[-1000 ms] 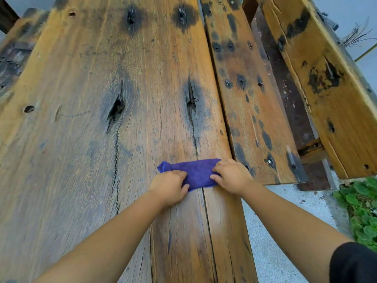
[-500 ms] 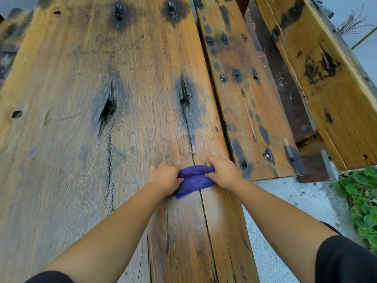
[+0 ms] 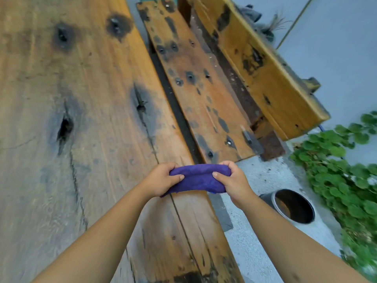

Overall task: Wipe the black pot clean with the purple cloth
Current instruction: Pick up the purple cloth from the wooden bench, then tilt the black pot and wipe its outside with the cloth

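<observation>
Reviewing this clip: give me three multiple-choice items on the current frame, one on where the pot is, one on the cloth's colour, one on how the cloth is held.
1. Where is the black pot?
A. On the wooden table
B. On the ground, right of the table
C. On the bench

2. What colour is the cloth?
A. Purple
B. Green
C. White

3. How is the cloth held?
A. Lying flat, untouched
B. By one hand only
C. Gripped by both hands

Answers: 1 B, it stands on grey concrete beside the wooden table. 2 A, plainly purple. 3 C, left hand and right hand each pinch an end.
</observation>
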`<act>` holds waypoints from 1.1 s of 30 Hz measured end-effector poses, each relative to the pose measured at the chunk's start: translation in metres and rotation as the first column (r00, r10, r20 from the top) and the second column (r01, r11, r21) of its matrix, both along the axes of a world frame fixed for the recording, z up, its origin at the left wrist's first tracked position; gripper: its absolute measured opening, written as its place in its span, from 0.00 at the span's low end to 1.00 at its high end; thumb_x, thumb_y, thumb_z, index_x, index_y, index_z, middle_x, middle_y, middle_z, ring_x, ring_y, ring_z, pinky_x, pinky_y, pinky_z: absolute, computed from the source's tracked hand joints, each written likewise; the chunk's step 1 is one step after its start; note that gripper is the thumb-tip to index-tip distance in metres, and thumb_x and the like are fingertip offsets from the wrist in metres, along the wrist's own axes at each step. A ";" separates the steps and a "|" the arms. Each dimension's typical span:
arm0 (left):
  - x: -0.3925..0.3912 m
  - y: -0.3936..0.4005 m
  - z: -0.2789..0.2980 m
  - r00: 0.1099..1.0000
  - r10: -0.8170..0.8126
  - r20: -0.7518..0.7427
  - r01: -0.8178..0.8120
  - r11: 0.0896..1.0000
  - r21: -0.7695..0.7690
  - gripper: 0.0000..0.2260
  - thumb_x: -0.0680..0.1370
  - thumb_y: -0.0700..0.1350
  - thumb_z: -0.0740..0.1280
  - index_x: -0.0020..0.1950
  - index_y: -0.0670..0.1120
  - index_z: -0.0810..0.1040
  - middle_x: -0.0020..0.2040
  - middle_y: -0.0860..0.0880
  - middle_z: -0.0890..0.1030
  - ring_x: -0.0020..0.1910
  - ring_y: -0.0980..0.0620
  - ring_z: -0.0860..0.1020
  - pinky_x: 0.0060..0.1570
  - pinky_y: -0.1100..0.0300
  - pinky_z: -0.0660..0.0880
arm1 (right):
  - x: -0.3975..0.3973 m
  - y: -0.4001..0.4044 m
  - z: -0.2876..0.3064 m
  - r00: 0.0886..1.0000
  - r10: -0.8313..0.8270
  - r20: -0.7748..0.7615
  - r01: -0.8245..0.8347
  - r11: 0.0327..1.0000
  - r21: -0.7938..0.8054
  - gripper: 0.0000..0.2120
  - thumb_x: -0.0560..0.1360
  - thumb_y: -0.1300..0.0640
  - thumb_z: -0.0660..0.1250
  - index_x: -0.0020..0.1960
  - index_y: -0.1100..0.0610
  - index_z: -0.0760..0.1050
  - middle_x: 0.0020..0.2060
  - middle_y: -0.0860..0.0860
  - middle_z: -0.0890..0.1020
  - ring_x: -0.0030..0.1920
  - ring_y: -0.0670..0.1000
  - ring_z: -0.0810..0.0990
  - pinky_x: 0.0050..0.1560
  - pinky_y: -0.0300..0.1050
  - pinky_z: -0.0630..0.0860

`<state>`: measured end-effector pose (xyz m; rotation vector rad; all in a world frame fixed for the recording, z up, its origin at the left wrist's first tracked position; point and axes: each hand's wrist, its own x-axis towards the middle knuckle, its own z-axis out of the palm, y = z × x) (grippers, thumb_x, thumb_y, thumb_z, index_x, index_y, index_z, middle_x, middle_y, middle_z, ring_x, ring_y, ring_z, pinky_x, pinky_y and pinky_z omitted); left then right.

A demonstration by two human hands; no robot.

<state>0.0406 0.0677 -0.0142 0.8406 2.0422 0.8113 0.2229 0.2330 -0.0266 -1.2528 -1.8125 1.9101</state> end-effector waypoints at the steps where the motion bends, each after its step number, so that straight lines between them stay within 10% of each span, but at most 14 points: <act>1: 0.018 0.012 0.006 0.999 -0.042 0.003 0.042 0.999 0.017 0.05 0.75 0.44 0.70 0.39 0.49 0.77 0.34 0.51 0.78 0.33 0.54 0.74 0.32 0.64 0.69 | 0.026 0.005 0.007 0.999 -0.053 0.002 0.053 0.999 0.013 0.11 0.69 0.62 0.73 0.42 0.47 0.77 0.36 0.49 0.81 0.39 0.49 0.79 0.39 0.47 0.78; 9: 0.156 0.088 0.028 0.963 -0.268 0.003 0.267 0.958 0.106 0.08 0.75 0.43 0.70 0.38 0.53 0.77 0.31 0.55 0.78 0.30 0.59 0.74 0.33 0.61 0.69 | 0.202 0.026 0.039 0.924 -0.382 0.008 0.382 0.924 0.013 0.17 0.73 0.68 0.70 0.56 0.49 0.76 0.50 0.53 0.82 0.47 0.51 0.82 0.46 0.49 0.81; 19: 0.346 0.183 0.036 0.892 -0.453 -0.012 0.452 0.889 0.065 0.04 0.76 0.42 0.67 0.42 0.46 0.78 0.40 0.41 0.81 0.37 0.39 0.79 0.35 0.48 0.76 | 0.409 0.059 0.013 0.754 -0.656 -0.015 0.645 0.744 -0.174 0.21 0.75 0.67 0.69 0.64 0.51 0.72 0.52 0.55 0.84 0.51 0.56 0.84 0.43 0.49 0.79; 33: 0.499 0.306 -0.102 0.887 -0.459 0.048 0.458 0.888 0.030 0.12 0.76 0.40 0.69 0.39 0.59 0.77 0.36 0.60 0.80 0.34 0.68 0.75 0.36 0.74 0.68 | 0.553 0.180 -0.124 0.728 -0.684 0.046 0.674 0.702 -0.230 0.15 0.77 0.68 0.66 0.61 0.56 0.73 0.52 0.57 0.82 0.49 0.55 0.82 0.46 0.49 0.80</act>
